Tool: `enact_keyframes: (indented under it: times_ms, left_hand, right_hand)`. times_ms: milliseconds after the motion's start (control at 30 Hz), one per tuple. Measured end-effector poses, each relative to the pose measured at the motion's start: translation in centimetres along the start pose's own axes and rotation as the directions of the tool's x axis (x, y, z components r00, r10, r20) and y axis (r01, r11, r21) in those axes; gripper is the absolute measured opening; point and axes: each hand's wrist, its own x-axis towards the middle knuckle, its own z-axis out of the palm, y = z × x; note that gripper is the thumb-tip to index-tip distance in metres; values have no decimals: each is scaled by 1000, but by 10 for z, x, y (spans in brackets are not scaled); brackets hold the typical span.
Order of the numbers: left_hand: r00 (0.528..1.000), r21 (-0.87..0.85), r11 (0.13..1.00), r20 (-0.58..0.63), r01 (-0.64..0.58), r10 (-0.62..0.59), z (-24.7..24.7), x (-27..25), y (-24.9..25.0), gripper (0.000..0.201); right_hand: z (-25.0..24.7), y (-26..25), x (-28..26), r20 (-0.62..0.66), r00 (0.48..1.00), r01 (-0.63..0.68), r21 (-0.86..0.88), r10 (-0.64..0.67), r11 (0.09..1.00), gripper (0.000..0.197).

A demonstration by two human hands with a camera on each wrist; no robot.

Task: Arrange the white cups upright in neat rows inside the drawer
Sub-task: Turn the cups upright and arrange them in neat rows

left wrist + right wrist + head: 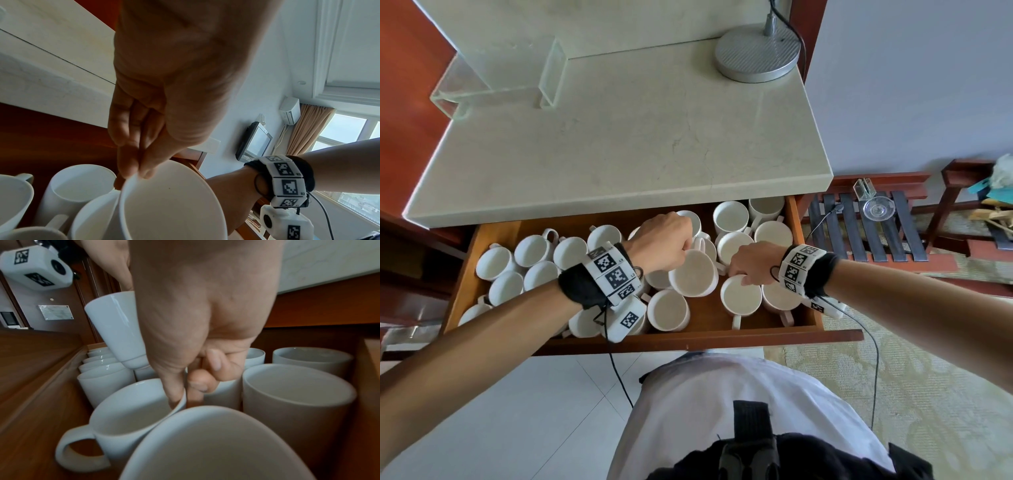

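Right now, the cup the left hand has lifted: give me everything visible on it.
The lifted cup is plain glossy white, ceramic by the look, tapering to a narrower foot, empty inside apart from a tiny dark speck. The left hand pinches its rim, fingertips on the edge. It hangs tilted above the other cups in the wooden drawer, its foot clear of them in the right wrist view. Its handle is not clearly visible. The right hand pinches a neighbouring cup's rim, not this one.

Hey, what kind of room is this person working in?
Probably a hotel or guest room. A stone counter tops a wooden drawer packed with identical white cups, a slatted luggage rack stands alongside, and a wall air conditioner hangs by a curtained window.
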Motion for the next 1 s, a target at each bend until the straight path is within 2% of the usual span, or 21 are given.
enact_keyframes:
  times_ms: [233,500,667,867,1000]
  left_hand:
    - [1000,-11,1000,-9,-10,10,2,4,2,28]
    - [999,-40,998,-22,-39,38,0,4,8,43]
    - [1000,-36,999,-10,-30,30,1,5,9,40]
    - [1000,-25,1000,-18,-17,17,2,5,6,39]
    - [1000,3,1000,-4,1,-1,0,4,7,26]
  right_hand:
    - [-1,-5,0,-18,1000,11,-86,-13,996,37]
    - [-2,-12,1,-34,997,58,-245,-68,968,29]
    - [-3,-15,4,-27,997,64,-239,-73,969,30]
    - [-2,-8,2,-54,997,50,-128,-58,990,34]
    - [-1,-5,2,-50,998,38,-98,-43,994,38]
